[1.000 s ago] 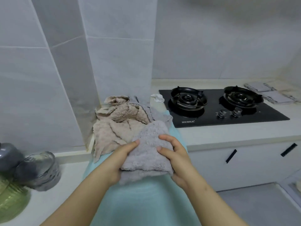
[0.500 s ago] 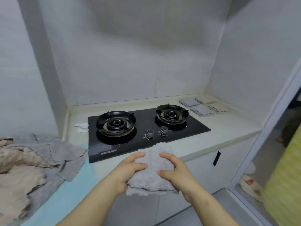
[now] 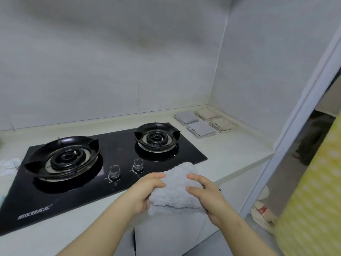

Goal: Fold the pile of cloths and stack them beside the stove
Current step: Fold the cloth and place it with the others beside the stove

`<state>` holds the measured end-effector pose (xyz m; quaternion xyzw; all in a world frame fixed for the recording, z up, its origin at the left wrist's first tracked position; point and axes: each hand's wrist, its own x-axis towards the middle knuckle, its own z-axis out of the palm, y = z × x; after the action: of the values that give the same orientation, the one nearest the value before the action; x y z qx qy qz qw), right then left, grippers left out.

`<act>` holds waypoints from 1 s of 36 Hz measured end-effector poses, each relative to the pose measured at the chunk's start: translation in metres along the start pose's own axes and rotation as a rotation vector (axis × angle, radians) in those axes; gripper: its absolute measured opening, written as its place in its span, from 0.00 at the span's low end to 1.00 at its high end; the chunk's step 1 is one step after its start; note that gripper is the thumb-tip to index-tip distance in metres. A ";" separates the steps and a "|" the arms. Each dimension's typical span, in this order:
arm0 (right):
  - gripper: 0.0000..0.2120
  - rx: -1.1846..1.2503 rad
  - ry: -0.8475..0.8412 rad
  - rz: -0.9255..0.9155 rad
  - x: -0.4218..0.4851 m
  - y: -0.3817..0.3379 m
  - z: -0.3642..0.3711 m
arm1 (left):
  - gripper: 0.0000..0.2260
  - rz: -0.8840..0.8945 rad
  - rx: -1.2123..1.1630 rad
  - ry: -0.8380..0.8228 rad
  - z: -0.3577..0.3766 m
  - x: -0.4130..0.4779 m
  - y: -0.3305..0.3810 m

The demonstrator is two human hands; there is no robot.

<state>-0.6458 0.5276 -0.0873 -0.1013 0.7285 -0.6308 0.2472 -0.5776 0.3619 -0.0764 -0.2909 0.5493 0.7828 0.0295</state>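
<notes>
Two grips — left hand [image 3: 145, 194], right hand [image 3: 209, 199] | grey cloth [image 3: 177, 189] between them

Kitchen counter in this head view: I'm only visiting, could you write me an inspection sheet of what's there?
Surface: pale counter with a black two-burner stove set in.
Job's things: grey cloth, folded, held over the counter's front edge; four folded cloths, two grey and two beige, lie right of the stove.
Clutter: white rag left of the stove.
Grippers: left hand and right hand both grip the grey cloth.
Cables: nothing seen.
Surroundings: grey walls; yellow dotted surface at right.
</notes>
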 end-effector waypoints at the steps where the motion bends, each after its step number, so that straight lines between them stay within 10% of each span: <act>1: 0.14 -0.016 0.006 -0.003 0.012 -0.002 -0.007 | 0.13 -0.022 -0.025 -0.018 0.005 0.013 0.004; 36: 0.15 -0.208 -0.037 0.072 0.406 -0.022 -0.257 | 0.22 0.082 0.044 0.069 0.215 0.403 0.085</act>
<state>-1.1230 0.5604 -0.1391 -0.1119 0.7886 -0.5404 0.2711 -1.0334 0.4063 -0.1526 -0.2941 0.5786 0.7605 -0.0152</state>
